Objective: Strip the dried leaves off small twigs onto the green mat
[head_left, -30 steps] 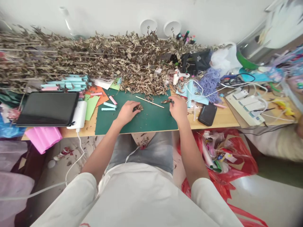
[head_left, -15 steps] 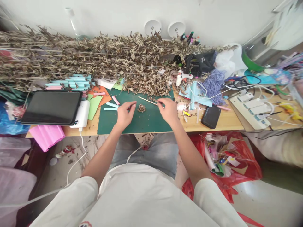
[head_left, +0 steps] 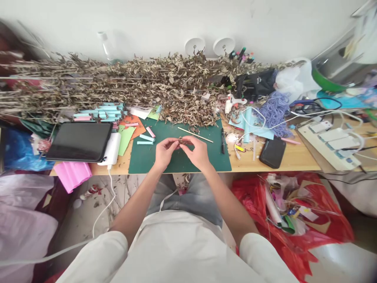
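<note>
My left hand (head_left: 165,152) and my right hand (head_left: 195,151) meet over the green cutting mat (head_left: 141,159). Between their fingertips they pinch a small clump of dried leaves (head_left: 180,140), mostly covered by the fingers. Just beyond my right hand a thin wooden stick (head_left: 195,134) lies slantwise on the mat. A black pen (head_left: 223,140) rests near the mat's right edge. Left of my left hand lie light blue paper tubes (head_left: 145,143) and a pink paper tube (head_left: 150,132).
Dried leafy stalks (head_left: 123,86) are heaped along the back. A tablet (head_left: 79,141) and white power bank (head_left: 111,148) sit left. On the right are a glue gun (head_left: 234,102), purple yarn (head_left: 275,112), a black phone-like device (head_left: 273,152) and a power strip (head_left: 330,143). A red bag (head_left: 332,212) stands below.
My right hand has let go of the wooden stick, which now lies on the mat. Both hands have come together and picked up the leaf clump. The camera view has shifted slightly.
</note>
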Demonstrator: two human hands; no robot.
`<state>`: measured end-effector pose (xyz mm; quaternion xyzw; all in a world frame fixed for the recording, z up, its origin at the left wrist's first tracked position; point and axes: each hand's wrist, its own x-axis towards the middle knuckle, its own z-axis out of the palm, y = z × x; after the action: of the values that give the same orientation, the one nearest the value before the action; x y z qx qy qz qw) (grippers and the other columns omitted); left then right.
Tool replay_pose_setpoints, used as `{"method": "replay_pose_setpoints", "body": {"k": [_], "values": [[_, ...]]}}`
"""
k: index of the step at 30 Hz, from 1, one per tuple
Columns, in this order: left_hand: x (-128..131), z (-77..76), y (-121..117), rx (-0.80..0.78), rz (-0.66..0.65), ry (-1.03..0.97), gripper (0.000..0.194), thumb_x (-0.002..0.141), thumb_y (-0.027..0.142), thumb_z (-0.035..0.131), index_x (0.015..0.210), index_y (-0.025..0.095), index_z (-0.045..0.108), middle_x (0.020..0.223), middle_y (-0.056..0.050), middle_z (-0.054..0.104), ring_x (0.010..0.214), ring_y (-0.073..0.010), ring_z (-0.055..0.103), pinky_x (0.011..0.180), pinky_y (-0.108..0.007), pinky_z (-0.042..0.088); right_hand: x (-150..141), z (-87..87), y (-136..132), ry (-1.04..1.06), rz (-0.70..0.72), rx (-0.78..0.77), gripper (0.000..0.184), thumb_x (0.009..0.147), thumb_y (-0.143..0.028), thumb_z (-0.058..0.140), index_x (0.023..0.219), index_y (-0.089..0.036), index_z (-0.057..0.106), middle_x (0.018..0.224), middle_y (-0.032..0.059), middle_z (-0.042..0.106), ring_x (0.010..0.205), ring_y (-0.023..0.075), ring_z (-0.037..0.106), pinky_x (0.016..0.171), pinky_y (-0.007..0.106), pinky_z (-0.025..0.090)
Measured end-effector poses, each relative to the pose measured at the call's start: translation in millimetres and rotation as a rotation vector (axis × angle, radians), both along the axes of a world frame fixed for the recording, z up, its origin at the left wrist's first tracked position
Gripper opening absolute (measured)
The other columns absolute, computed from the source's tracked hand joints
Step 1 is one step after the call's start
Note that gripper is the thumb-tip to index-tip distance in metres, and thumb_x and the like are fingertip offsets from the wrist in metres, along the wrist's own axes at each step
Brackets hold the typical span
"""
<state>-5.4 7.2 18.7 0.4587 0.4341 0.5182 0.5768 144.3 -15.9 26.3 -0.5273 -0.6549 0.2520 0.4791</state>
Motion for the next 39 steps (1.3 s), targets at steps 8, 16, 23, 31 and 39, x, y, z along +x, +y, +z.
{"method": "replay_pose_setpoints", "body": {"k": [8, 16, 23, 31, 39], "values": [[-7, -3.7, 7, 0.042, -0.05, 0.062, 0.034, 0.067, 0.036, 0.084, 0.094, 0.018, 0.076, 0.096, -0.008, 0.076, 0.086, -0.0207, 0.071, 0.085, -0.036, 0.057, 1, -2.5, 4, -0.024, 0.041, 0.015, 0.018, 0.087, -0.028, 0.064, 0.104, -0.023, 0.069, 0.103, 0.0046, 0.074, 0.088, 0.0178, 0.069, 0.086, 0.033, 0.057], [-13, -12.0, 12, 0.083, 0.095, 0.13, 0.031, 0.069, 0.036, 0.083, 0.093, 0.018, 0.075, 0.093, -0.005, 0.074, 0.083, -0.0161, 0.068, 0.081, -0.03, 0.055, -4, 31.8, 65, -0.412, 0.041, -0.031, 0.019, 0.088, -0.018, 0.062, 0.105, -0.02, 0.069, 0.1, 0.0067, 0.073, 0.094, 0.0218, 0.067, 0.087, 0.035, 0.052], [-13, -14.5, 9, 0.106, 0.138, 0.189, 0.028, 0.072, 0.037, 0.079, 0.092, 0.018, 0.074, 0.092, -0.005, 0.072, 0.083, -0.0164, 0.067, 0.081, -0.031, 0.055, -67, 44.4, 139, -0.759, 0.273, 0.049, 0.015, 0.091, -0.008, 0.057, 0.098, -0.012, 0.069, 0.094, 0.0057, 0.071, 0.093, 0.0154, 0.063, 0.089, 0.032, 0.048], [-13, -13.0, 9, 0.128, 0.084, 0.186, 0.03, 0.069, 0.035, 0.083, 0.091, 0.017, 0.074, 0.097, -0.007, 0.071, 0.088, -0.0181, 0.068, 0.086, -0.034, 0.056, -62, 28.2, 161, -0.397, 0.231, 0.041, 0.024, 0.094, -0.026, 0.056, 0.083, -0.011, 0.071, 0.087, -0.0033, 0.071, 0.088, 0.0058, 0.064, 0.087, 0.018, 0.046], [-12, -14.5, 10, 0.126, 0.087, 0.184, 0.03, 0.072, 0.035, 0.08, 0.096, 0.017, 0.074, 0.101, -0.008, 0.072, 0.092, -0.0191, 0.069, 0.089, -0.035, 0.056, -8, 36.2, 130, 0.757, -0.067, -0.25, 0.033, 0.075, -0.048, 0.075, 0.093, -0.021, 0.074, 0.078, -0.0015, 0.071, 0.078, 0.0137, 0.069, 0.074, 0.029, 0.057]]}}
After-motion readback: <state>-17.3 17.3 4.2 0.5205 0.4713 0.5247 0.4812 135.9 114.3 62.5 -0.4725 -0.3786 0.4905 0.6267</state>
